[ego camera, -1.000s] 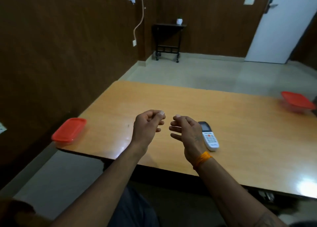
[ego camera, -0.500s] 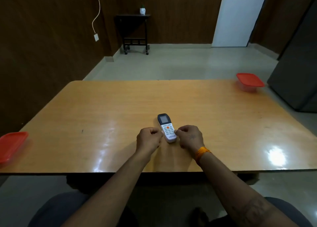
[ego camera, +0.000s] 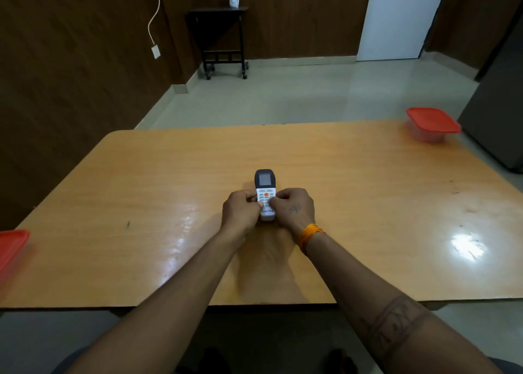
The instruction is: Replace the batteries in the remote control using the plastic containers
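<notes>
A white remote control [ego camera: 265,188] with a dark screen end and an orange button lies face up at the middle of the wooden table [ego camera: 353,192]. My left hand [ego camera: 239,211] grips its left side with curled fingers. My right hand [ego camera: 294,208], an orange thread band at its wrist, grips its right side, the thumb over the keypad. A clear plastic container with a red lid [ego camera: 430,123] sits at the table's far right corner. Another red-lidded container [ego camera: 11,249] shows partly at the left edge of the table.
A dark wood-panelled wall runs along the left. A small black side table [ego camera: 220,38] with a white pot stands at the far wall beside a white door [ego camera: 402,17]. A dark grey cabinet [ego camera: 498,110] rises just right of the table. Pale floor lies beyond.
Both hands came down from mid-air to the remote and now grip it further up its sides. The camera swung right, bringing the remote to the centre of the view.
</notes>
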The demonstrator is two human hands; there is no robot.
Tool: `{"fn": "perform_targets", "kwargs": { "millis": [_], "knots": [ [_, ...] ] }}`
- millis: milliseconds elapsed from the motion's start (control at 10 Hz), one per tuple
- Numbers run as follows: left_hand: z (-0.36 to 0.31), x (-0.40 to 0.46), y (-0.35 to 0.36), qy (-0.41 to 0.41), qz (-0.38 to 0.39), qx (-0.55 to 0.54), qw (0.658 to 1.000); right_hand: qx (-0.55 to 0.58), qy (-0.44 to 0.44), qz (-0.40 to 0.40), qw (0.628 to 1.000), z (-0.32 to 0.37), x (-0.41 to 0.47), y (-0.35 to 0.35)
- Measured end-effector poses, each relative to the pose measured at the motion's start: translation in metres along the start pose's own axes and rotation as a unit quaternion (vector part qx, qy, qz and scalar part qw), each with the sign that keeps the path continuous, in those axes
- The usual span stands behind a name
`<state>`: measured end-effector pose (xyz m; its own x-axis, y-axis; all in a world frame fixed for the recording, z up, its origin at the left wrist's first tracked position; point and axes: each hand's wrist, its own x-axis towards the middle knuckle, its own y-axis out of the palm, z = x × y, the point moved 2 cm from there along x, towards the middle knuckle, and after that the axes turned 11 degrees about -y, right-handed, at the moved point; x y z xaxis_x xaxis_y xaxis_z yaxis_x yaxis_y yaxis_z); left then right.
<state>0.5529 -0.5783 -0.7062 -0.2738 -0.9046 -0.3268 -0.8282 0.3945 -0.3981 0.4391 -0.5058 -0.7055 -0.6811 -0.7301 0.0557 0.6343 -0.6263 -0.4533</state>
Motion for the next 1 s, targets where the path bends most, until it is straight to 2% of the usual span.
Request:
{"fn": "perform_targets", "kwargs": {
  "millis": [400,900,1000],
  "knots": [
    [-0.012,0.078,-0.037,-0.016,0.0,0.018,1.0,0.03,0.022,-0.026,0.999,0.02,0.05,0.06],
    [-0.011,0.08,-0.039,-0.005,-0.006,0.018,1.0,0.016,0.021,-0.017,1.0,0.018,0.057,0.062],
    [-0.017,0.078,-0.046,0.034,-0.041,0.044,0.998,-0.037,-0.009,-0.015,0.999,0.025,0.053,0.051]
  ]
}}
